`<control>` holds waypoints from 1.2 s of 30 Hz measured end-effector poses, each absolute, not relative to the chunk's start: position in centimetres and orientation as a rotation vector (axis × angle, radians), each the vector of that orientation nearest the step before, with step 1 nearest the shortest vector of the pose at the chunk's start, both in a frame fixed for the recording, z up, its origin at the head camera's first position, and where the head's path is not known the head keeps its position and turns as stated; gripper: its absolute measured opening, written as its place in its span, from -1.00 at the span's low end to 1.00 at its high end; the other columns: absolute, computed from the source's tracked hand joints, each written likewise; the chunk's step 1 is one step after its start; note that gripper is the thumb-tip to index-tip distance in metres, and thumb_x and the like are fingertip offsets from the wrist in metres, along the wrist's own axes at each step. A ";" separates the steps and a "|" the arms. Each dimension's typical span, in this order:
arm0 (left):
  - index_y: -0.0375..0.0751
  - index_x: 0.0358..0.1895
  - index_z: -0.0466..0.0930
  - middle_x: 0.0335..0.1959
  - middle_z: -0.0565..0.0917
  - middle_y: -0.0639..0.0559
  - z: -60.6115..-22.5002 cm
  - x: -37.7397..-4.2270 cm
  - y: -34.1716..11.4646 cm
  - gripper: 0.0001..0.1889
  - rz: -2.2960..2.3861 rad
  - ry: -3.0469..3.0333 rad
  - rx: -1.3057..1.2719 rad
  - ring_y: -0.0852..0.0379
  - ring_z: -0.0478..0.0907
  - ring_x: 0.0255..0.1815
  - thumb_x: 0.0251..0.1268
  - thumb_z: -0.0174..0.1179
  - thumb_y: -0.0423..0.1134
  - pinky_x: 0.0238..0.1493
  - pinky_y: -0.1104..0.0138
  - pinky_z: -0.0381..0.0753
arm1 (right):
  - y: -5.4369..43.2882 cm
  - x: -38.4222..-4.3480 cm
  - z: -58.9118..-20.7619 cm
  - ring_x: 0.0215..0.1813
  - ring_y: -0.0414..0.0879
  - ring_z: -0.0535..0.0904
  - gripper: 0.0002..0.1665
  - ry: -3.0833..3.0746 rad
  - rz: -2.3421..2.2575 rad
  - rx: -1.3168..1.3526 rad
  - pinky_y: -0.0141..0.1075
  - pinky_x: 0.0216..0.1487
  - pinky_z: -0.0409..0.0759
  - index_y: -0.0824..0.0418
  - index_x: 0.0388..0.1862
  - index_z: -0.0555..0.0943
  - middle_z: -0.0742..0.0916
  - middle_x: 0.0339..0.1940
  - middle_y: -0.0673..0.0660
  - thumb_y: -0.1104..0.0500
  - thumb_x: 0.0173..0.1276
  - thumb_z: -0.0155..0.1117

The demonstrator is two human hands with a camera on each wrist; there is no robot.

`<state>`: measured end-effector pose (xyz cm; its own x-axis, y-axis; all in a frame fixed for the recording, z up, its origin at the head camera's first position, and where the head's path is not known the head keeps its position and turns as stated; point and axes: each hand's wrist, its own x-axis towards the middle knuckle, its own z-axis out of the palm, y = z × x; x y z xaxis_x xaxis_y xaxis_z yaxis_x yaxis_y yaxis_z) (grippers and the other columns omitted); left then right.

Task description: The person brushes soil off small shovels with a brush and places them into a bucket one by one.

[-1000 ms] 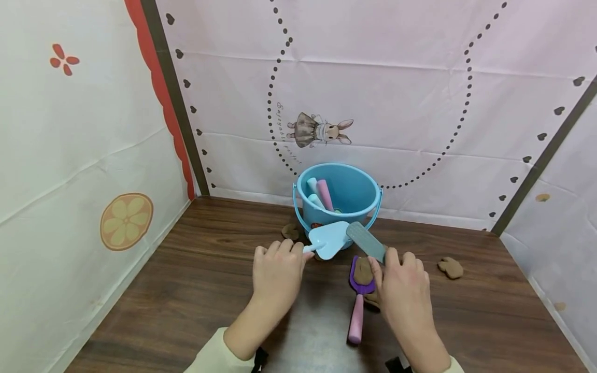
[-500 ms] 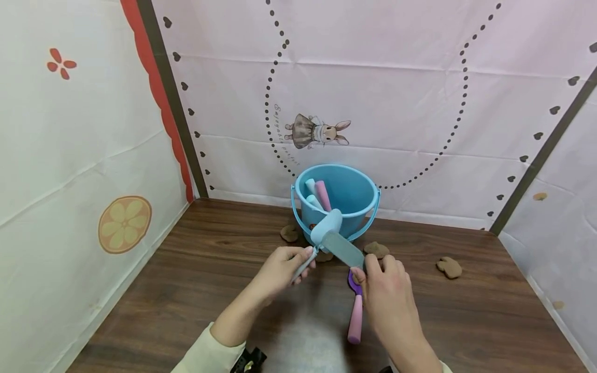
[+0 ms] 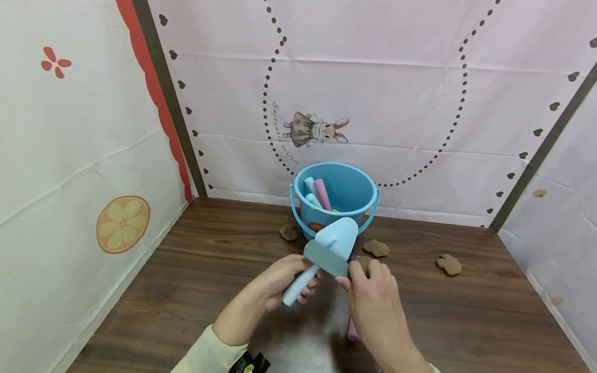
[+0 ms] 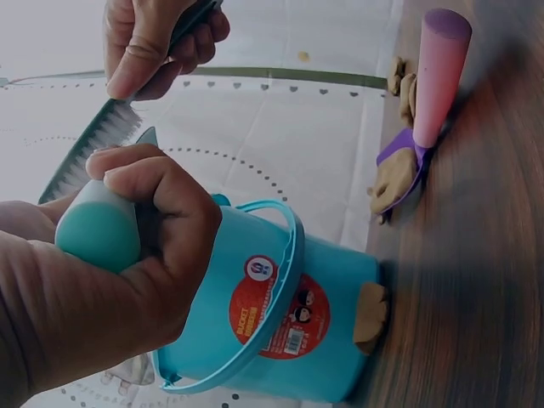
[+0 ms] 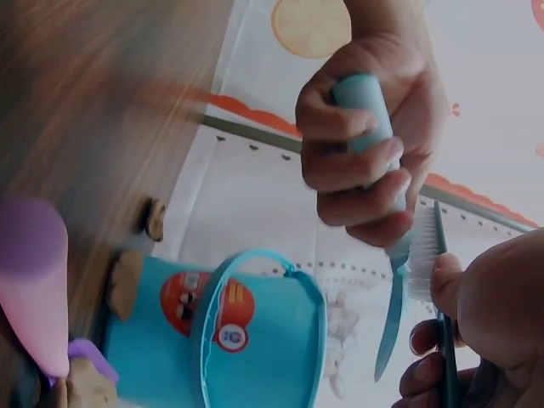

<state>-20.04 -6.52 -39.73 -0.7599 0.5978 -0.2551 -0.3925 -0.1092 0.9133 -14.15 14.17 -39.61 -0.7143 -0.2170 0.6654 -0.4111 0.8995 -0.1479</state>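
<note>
A light blue toy shovel (image 3: 340,234) is held by its handle in my left hand (image 3: 272,285), its blade pointing up and forward before the bucket. My right hand (image 3: 377,311) grips a grey-green brush (image 3: 325,258) with white bristles. From the right wrist view, the bristles (image 5: 420,263) face the shovel's neck, right at it. Fingers of the left hand curl round the pale handle (image 5: 367,106). Below the right hand lies a purple shovel with a pink handle (image 4: 442,81), a brown clay lump (image 4: 393,180) in its scoop; the right hand hides much of it in the head view.
A blue bucket (image 3: 313,213) with its handle folded down stands by the back wall, several tool handles (image 3: 322,194) sticking up inside. Brown clay lumps lie left of it (image 3: 288,232), right of it (image 3: 375,248) and farther right (image 3: 449,264) on the wooden table (image 3: 210,269).
The left hand has turned over, so the shovel's handle now points down toward me and its blade has swung. The brush has moved left, from the blade's edge to across the shovel's neck.
</note>
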 end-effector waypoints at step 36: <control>-0.21 -0.29 0.53 -0.56 0.44 0.08 -39.2 -19.3 -6.1 -0.56 1.816 1.555 0.326 0.26 0.36 -0.60 0.65 -0.12 0.05 -0.58 0.43 0.38 | 19.1 -16.4 -38.5 -0.54 0.01 0.21 -0.60 -2.364 0.433 0.177 -0.20 -0.50 0.20 0.25 -0.41 0.34 0.29 -0.57 0.13 0.09 0.41 0.34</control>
<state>-19.28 -6.12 -39.21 -0.7143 0.6530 -0.2518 -0.3491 -0.0206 0.9369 -16.43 19.06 -38.46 -0.7348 -0.0056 0.6782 -0.2455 0.9344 -0.2583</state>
